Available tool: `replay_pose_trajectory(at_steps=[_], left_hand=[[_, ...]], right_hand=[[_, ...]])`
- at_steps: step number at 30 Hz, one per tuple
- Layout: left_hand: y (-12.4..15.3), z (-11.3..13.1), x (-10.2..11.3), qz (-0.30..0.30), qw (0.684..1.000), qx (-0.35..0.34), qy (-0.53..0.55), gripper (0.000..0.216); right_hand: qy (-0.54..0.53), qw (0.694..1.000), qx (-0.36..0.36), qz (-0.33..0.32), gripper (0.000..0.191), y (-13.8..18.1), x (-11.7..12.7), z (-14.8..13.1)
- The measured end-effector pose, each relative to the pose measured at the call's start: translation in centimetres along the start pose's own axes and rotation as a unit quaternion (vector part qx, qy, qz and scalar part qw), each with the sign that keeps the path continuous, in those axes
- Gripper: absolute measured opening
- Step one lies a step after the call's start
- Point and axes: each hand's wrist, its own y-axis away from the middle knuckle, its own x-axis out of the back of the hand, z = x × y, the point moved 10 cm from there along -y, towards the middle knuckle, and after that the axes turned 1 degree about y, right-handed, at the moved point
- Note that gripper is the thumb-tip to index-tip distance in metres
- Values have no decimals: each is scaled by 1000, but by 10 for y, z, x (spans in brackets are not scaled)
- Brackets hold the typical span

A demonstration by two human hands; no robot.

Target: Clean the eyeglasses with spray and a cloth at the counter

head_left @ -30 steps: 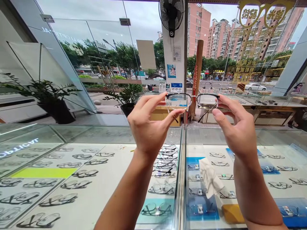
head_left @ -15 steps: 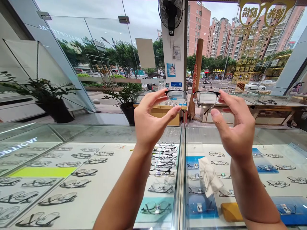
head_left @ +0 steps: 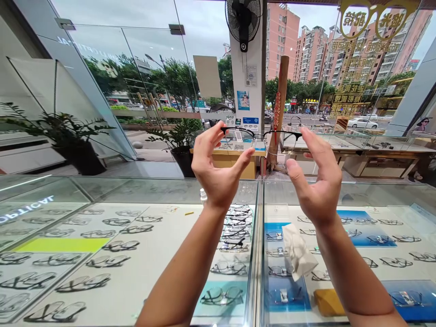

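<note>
A pair of eyeglasses (head_left: 259, 135) with a dark upper rim and clear lenses is held up in front of me, above the glass display counter. My left hand (head_left: 218, 165) grips its left end, with fingertips at the upper corner of the frame and the thumb near the left lens. At the opposite end, my right hand (head_left: 316, 177) has its fingers on the right upper corner, the thumb lower and apart from the lens. The temples are mostly hidden. Below, a crumpled pale cloth (head_left: 298, 252) lies on the counter, left of my right forearm.
The glass display counter (head_left: 163, 190) spans the front, with rows of eyeglasses inside. A yellow-brown case (head_left: 329, 303) is at the lower right. Behind stand potted plants (head_left: 182, 145), a wooden post (head_left: 281, 100) and a wall fan (head_left: 243, 22). A small white bottle (head_left: 203, 196) shows beside my left wrist.
The eyeglasses have shifted left and now sit more level. My right hand has moved left with them; my left hand has moved only slightly.
</note>
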Motion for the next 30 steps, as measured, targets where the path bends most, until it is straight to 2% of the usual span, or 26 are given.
replay_pose_trajectory(at_steps=[3, 6, 11, 22, 30], left_hand=[[4, 9, 5, 25, 999, -12, -29, 75], [7, 16, 5, 29, 998, -16, -49, 77], [9, 19, 1, 21, 999, -34, -27, 75], [13, 11, -9, 15, 999, -31, -18, 72], [15, 7, -16, 11, 999, -31, 20, 70]], right_hand=[[-87, 994, -65, -3, 48, 0, -5, 17], [-134, 986, -93, 14, 40, -2, -5, 29], [-152, 981, -112, 52, 27, -5, 2, 36], [-175, 972, -126, 91, 15, -4, 9, 38], [-239, 957, -158, 55, 18, -2, 1, 50]])
